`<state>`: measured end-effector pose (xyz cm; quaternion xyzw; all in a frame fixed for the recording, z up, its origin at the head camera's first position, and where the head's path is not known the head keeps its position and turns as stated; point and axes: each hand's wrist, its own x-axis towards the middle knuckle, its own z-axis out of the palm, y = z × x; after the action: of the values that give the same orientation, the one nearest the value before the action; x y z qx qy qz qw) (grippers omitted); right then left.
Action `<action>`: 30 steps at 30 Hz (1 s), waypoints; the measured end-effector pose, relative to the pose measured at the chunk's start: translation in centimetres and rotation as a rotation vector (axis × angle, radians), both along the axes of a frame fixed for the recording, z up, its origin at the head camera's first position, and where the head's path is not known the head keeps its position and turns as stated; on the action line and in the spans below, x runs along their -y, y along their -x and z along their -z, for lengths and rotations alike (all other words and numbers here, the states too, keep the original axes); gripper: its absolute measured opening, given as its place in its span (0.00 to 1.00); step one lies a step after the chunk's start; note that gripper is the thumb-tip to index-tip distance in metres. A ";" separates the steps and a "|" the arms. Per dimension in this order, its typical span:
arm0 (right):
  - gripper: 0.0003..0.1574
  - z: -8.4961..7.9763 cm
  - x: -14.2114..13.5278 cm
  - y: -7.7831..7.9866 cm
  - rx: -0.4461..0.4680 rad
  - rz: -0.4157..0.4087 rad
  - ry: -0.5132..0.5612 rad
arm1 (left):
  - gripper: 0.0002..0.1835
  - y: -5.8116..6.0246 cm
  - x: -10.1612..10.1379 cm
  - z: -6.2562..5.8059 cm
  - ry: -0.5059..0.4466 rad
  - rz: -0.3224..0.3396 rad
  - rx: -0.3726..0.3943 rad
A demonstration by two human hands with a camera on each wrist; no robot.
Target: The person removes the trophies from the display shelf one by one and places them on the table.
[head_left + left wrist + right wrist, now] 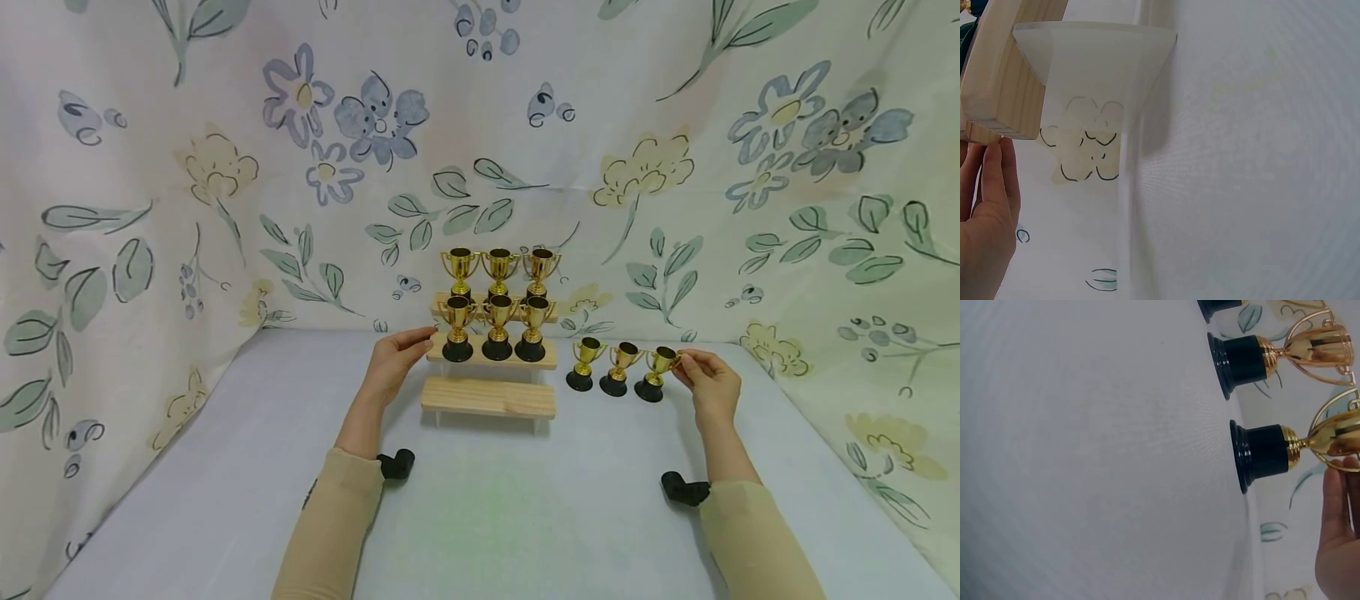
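Observation:
Outstretched fingers of my left hand (pixel 392 364) touch the left end of the middle wooden shelf (pixel 491 352). In the left wrist view that hand (pixel 988 212) reaches behind a nearer plank (pixel 1007 94). Three gold trophies with black bases stand on the middle shelf, the centre trophy (pixel 498 327) among them; three more, including a back trophy (pixel 500 267), stand on the rear shelf (pixel 551 313). Right of the shelves, three upright trophies form a row. My right hand (pixel 708 385) pinches a handle of the rightmost trophy (pixel 654 374), also seen in the right wrist view (pixel 1266 450).
The low front shelf (pixel 487 398) bears nothing and stands on translucent legs (pixel 1097 62). Beside the held trophy are a middle trophy (pixel 618 369) and a left trophy (pixel 583 364). A floral curtain (pixel 480 125) hangs behind the white table (pixel 480 517).

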<state>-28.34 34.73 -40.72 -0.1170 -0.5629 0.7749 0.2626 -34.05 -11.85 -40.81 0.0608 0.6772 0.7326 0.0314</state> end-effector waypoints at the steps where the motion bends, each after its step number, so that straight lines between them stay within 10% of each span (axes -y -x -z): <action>1: 0.11 0.0 0.0 0.0 0.004 -0.001 0.000 | 0.22 0.0 0.0 0.0 0.001 -0.001 0.001; 30: 0.05 -0.4 -0.3 0.0 -0.118 0.165 0.106 | 0.22 -0.1 0.0 -0.1 0.019 -0.004 -0.002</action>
<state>-28.30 35.04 -40.35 -0.1306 -0.4933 0.7848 0.3517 -33.90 -11.89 -40.71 0.0599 0.6843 0.7261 0.0297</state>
